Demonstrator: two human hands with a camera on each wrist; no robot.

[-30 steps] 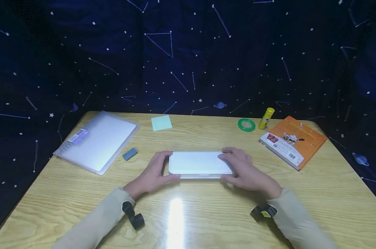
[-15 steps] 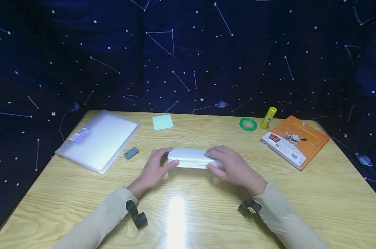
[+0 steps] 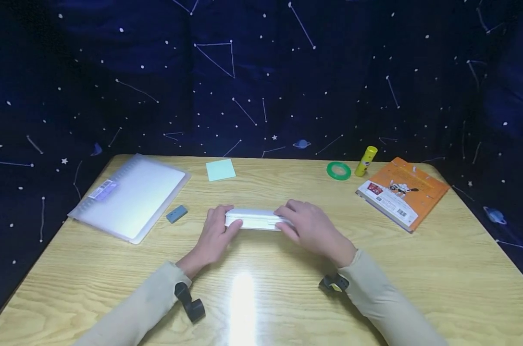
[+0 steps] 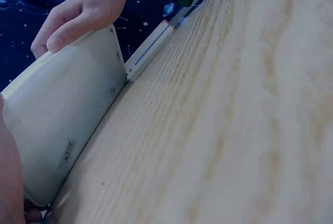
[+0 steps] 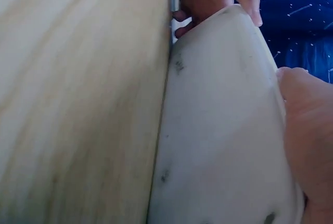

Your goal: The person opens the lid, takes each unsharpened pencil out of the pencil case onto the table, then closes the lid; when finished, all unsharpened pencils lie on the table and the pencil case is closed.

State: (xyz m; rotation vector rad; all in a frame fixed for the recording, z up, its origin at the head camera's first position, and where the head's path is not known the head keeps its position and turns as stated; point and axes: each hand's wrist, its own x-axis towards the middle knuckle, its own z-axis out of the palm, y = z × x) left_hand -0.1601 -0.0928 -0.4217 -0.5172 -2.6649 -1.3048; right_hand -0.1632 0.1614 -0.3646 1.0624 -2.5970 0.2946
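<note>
The wooden table [image 3: 439, 269] stood in front of a dark star-printed cloth [image 3: 261, 72]. At the table's middle a white case [image 3: 255, 219] was tipped up on its long edge, the lower edge touching the wood, as the wrist views showed. Left of the case, towards the table's back corner, lay a translucent folder [image 3: 131, 197]; right of the case, near the far right corner, lay an orange book [image 3: 402, 191]. The left hand [image 3: 213, 239] gripped the case's left end, fingers curled over the top edge and thumb on the near face. The right hand [image 3: 314, 229] held the case's right end, fingers curled over it. Beyond the case lay a green sticky pad [image 3: 220, 169], a green tape ring [image 3: 338, 170] and an upright yellow glue stick [image 3: 365, 161]; just left of the case, a small grey eraser [image 3: 177, 214].
</note>
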